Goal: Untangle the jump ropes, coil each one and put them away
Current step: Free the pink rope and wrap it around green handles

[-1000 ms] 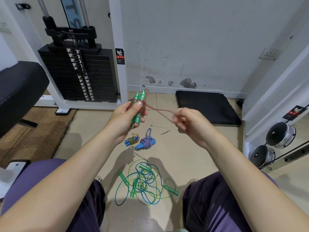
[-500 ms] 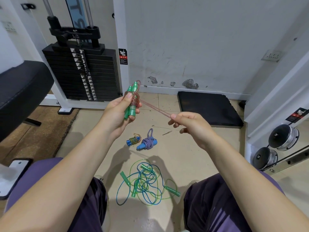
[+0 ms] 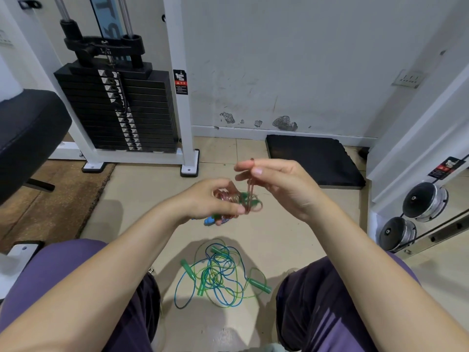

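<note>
Pink rope [image 3: 250,191], coiled round green handles [image 3: 247,199], gripped in left hand [image 3: 213,199]; right hand [image 3: 276,184] apparently pinched its loose end. Tangled ropes [image 3: 218,273] lay on floor [image 3: 152,199].

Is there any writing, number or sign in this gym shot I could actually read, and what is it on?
Nothing reads clearly.
Warning sticker on the white machine post: red band and lines of print, too small to read.
Blue strip behind the guide rods: large white letters, cut off.
Weight stack plate labels: blurred.
Black-and-red label on the right frame: blurred.
</note>
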Demonstrator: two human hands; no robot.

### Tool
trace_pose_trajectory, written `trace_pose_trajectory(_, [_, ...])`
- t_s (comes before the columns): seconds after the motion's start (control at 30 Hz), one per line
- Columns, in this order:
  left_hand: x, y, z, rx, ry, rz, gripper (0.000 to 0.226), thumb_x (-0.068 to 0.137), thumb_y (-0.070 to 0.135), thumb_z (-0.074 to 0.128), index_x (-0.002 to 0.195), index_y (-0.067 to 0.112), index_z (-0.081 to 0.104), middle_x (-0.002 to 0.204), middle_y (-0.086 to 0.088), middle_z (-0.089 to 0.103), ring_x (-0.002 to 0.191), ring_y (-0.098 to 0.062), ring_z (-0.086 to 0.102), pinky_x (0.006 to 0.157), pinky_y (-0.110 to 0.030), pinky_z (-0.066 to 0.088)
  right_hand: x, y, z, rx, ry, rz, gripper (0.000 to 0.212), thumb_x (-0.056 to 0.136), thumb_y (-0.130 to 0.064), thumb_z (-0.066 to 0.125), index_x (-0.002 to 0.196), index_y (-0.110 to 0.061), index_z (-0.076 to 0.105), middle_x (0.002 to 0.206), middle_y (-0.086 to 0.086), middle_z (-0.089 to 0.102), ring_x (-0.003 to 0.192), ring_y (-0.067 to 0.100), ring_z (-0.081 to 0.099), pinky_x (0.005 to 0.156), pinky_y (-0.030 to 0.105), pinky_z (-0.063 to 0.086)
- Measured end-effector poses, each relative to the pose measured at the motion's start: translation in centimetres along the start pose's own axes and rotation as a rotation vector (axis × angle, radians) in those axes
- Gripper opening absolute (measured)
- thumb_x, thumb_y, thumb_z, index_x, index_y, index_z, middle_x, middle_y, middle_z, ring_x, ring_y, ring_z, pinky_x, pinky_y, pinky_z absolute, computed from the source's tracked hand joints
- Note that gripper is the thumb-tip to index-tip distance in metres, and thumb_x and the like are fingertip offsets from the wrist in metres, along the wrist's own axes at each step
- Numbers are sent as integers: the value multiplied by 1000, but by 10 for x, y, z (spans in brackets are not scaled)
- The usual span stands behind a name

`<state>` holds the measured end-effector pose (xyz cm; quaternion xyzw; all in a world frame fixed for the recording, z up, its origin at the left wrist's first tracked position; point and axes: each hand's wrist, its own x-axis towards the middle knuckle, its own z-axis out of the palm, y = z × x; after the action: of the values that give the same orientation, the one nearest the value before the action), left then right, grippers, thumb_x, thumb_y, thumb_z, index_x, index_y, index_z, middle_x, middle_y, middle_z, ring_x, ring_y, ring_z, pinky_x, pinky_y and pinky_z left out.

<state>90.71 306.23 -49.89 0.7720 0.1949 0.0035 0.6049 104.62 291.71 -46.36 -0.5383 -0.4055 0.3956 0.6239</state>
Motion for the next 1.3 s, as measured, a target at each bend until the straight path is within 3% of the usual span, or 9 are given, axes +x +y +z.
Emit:
trace_pose_trajectory(0.17, [-8,6,8,124,-244,-17,28,77,18,83,96,14,63,84,-4,69,70,-15,64,66,-38,56,2,7,3,-301,68,99,17,88,-12,68,104,-11,75,87,-3,76,80,14,65,72,23,50])
trace_pose_trajectory(0.3, [-9,6,11,-27,-274,-11,29,80,14,79,93,20,54,97,-16,65,82,-23,61,75,-47,59,4,10,4,-310,215,92,16,85,-9,72,100,-7,76,84,8,75,62,15,60,55,20,48])
trace_pose_trajectory(0.43, [-12,11,16,-62,-246,11,30,72,28,80,89,29,55,98,-17,69,73,-19,64,56,-30,46,6,12,8,-330,237,75,19,83,-6,73,102,-4,75,94,-1,75,72,5,65,62,18,53])
trace_pose_trajectory(0.57, [-12,13,20,-1,-135,-8,43,75,52,72,94,19,53,93,-9,74,69,-19,67,49,-25,33,8,14,9,-326,226,62,21,83,-4,73,104,-2,73,92,-1,74,66,-1,64,60,17,52])
trace_pose_trajectory(0.73, [-15,16,18,9,-7,9,24,92,32,65,88,9,58,73,-3,73,59,-21,62,41,-15,35,8,10,6,-235,308,81,9,80,-7,76,81,-2,69,67,2,66,53,17,59,52,28,50])
trace_pose_trajectory(0.83, [-17,19,11,28,21,-22,28,92,28,65,96,0,64,66,1,71,59,-24,59,39,-13,36,9,6,-7,-203,396,65,26,82,-9,76,74,-7,51,69,9,55,57,24,62,52,32,51])
trace_pose_trajectory(0.93, [-18,19,5,62,-40,-34,22,93,30,64,91,8,68,71,-2,72,59,-28,60,38,-15,34,7,5,-14,-356,213,-11,10,87,-6,70,89,-12,62,93,3,67,88,17,66,72,32,54])
trace_pose_trajectory(1.07, [-20,17,3,127,-167,-63,20,93,34,63,84,19,72,70,-2,70,60,-27,61,40,-19,33,1,4,-8,-515,-177,-3,35,92,-1,60,121,-22,64,137,-5,56,128,4,49,101,23,43])
trace_pose_trajectory(1.3, [-18,15,7,136,-61,-31,20,92,30,66,74,24,74,66,-3,72,58,-21,61,40,-20,30,2,25,8,-353,26,265,51,81,-20,78,127,-16,56,107,14,69,87,19,67,84,39,56])
